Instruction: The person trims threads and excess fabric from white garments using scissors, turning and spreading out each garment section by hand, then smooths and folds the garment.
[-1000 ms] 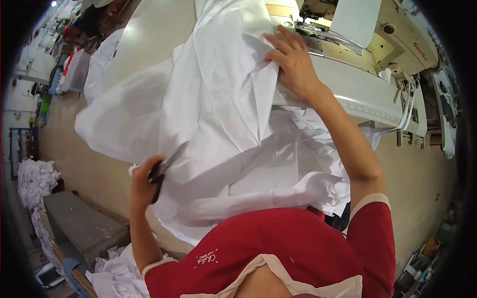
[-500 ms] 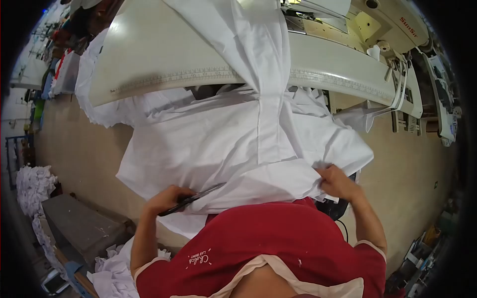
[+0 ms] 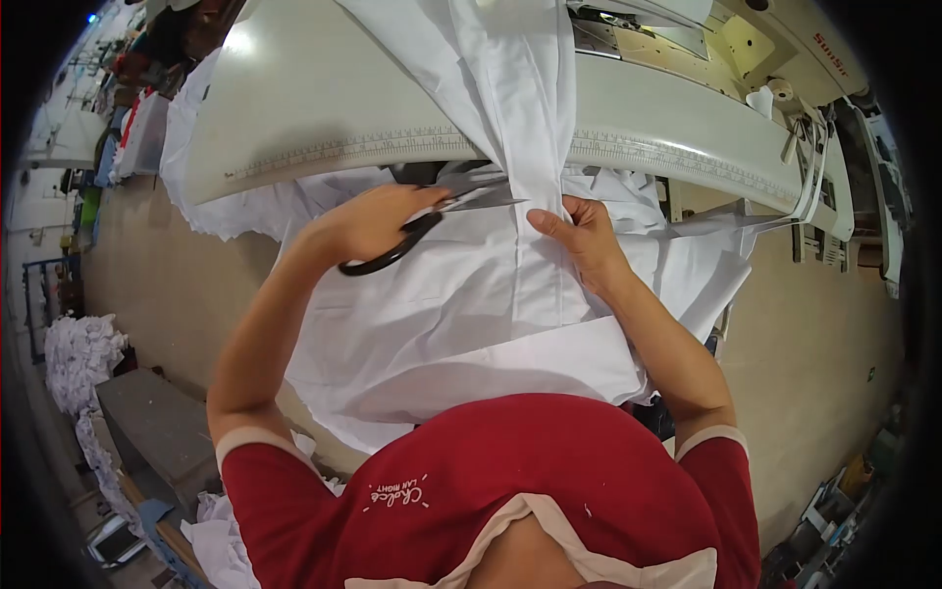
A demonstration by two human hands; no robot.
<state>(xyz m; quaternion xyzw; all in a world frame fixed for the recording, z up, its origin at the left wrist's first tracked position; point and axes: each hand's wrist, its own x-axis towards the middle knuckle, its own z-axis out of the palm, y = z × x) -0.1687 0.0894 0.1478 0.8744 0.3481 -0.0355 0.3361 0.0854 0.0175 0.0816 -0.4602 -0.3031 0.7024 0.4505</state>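
My left hand is closed around a pair of black-handled scissors. The blades are spread and point right, at the edge of a stitched white strip. Opposite them, my right hand pinches that strip between thumb and fingers. The strip belongs to a large white fabric piece, which hangs from the table edge and spreads over my lap. Whether the blades touch the cloth, I cannot tell.
A pale sewing table with a printed ruler scale lies ahead. At the upper right stands a sewing machine. White cloth heaps and a grey box are at the left.
Both hands have risen from my lap to the strip near the table edge. The scissors moved up with my left hand and their blades opened. My right hand now grips the strip.
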